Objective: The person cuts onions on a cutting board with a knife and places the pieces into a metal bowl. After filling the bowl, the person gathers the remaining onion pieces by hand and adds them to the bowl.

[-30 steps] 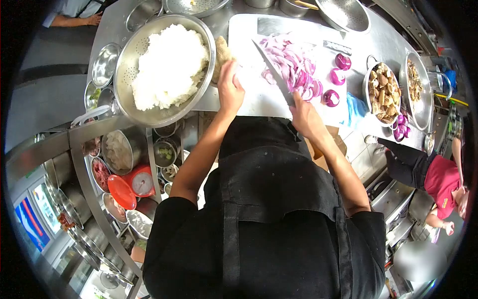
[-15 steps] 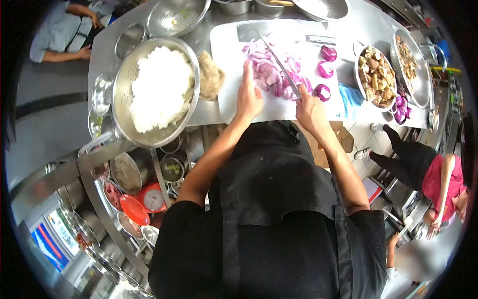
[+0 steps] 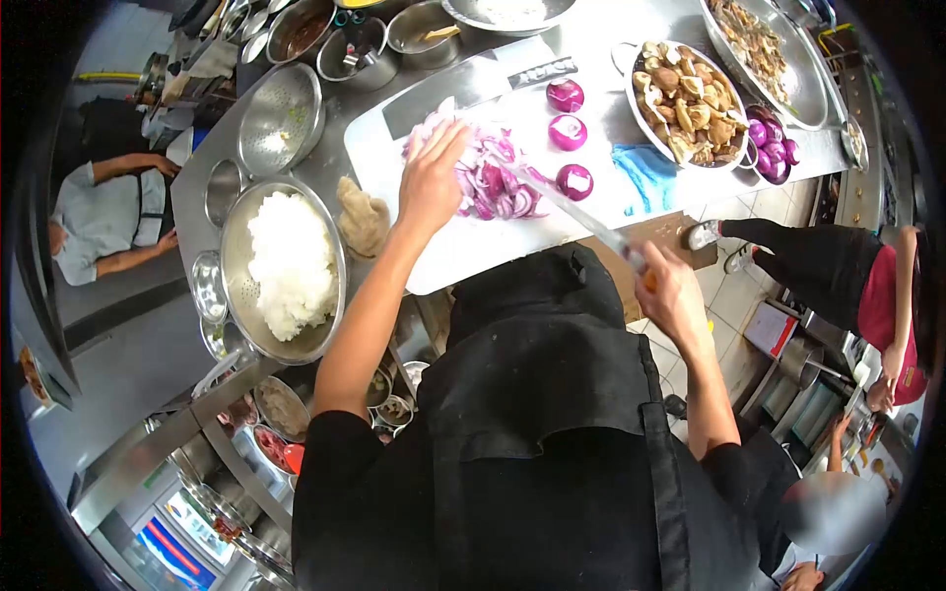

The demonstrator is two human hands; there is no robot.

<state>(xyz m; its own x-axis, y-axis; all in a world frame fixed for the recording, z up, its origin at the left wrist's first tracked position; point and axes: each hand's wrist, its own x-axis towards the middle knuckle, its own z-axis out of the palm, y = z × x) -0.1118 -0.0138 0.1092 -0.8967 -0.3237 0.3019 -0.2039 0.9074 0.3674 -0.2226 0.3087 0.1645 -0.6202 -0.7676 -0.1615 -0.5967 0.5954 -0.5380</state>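
On a white cutting board point(image 3: 443, 261) lies a pile of sliced purple onion point(image 3: 498, 182). My left hand point(image 3: 431, 182) rests on the pile's left part, its fingers stretched out. My right hand point(image 3: 670, 286) is wrapped round the handle of a knife point(image 3: 581, 214) in front of the board. The blade slants up and left, its tip at the right part of the slices. Three peeled purple onions, one of them point(image 3: 568, 132) in the middle, sit in a row right of the pile. A blue cloth point(image 3: 642, 179) lies near the board's right side.
A colander of white shredded food point(image 3: 286, 261) and a beige cloth point(image 3: 363, 219) are at the left. Mushrooms point(image 3: 692, 103) fill a colander at the right, beside more purple onions point(image 3: 772, 146). Metal pots point(image 3: 357, 59) stand behind. One person point(image 3: 113, 212) is at the left, another point(image 3: 887, 295) at the right.
The view has turned and shifted. My left hand has moved from beside the onion slices onto them. My right hand has drawn the knife back toward me and to the right.
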